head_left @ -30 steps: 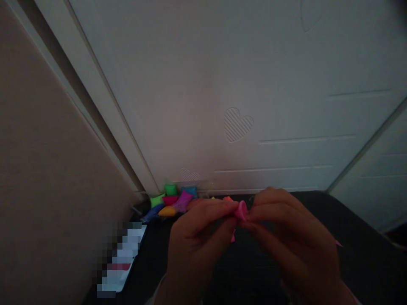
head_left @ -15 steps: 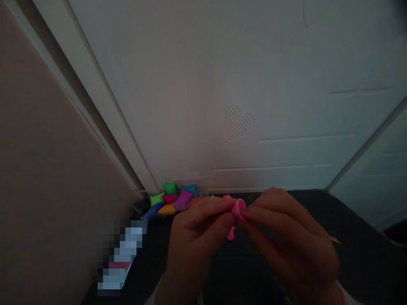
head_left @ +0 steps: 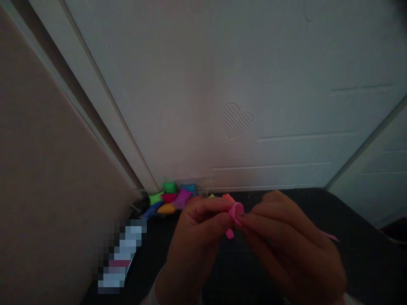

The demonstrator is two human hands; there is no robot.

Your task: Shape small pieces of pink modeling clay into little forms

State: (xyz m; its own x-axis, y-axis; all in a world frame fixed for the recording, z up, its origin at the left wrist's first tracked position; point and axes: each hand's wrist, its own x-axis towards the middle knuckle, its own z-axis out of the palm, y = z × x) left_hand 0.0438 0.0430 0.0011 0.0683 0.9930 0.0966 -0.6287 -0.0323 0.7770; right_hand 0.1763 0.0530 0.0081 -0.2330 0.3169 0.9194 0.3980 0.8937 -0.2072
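A small pink piece of modelling clay [head_left: 236, 213], shaped like a little hollow cup, is held above the dark table. My left hand [head_left: 202, 231] pinches its left side between thumb and forefinger. The fingers of my right hand [head_left: 291, 237] grip the opposite edge, with a fingertip at the hollow's rim. Just below, another bit of pink clay [head_left: 229, 234] lies on the table. Behind my hands, an orange piece [head_left: 228, 198] shows in part.
Colourful clay packets [head_left: 182, 198] lie in clear plastic at the back left. A blurred-out phone-like object [head_left: 124, 254] lies along the left wall. A thin pink strip [head_left: 331, 236] is at the right. The black table [head_left: 349, 262] meets a white panel [head_left: 178, 84] with embossed hearts.
The pink cup has turned slightly, so its hollow shows more, and it has shifted a little left with my hands. Both hands still grip it.
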